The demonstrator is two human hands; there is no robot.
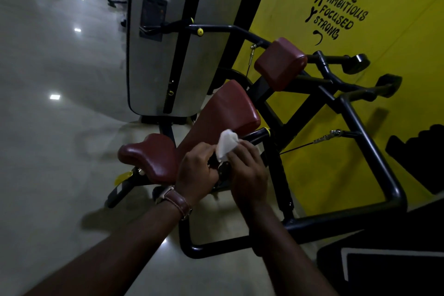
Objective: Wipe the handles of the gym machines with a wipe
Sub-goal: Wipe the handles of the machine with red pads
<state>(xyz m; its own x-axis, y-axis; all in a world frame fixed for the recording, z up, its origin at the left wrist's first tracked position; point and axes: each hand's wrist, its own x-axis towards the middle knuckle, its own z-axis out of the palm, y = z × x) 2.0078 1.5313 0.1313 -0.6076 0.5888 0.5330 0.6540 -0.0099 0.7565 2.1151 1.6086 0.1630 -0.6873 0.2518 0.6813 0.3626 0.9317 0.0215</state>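
A white wipe (226,144) is held between both hands just below the machine's red back pad (225,108). My left hand (197,170), with a brown watch strap at the wrist, pinches the wipe's left edge. My right hand (248,170) holds its right side with curled fingers. Right behind the wipe a black handle (258,136) with a yellow end cap sticks out to the right. Two more black handles (358,61) (388,83) project toward the yellow wall at the upper right. What lies under my hands is hidden.
The machine has a red seat (149,156), a red chest pad (281,62), a black tube frame (374,151) and a grey weight-stack shroud (173,38). A cable (298,148) runs right of my hands. Glossy floor (48,127) spreads left; yellow lettered wall (360,31) right.
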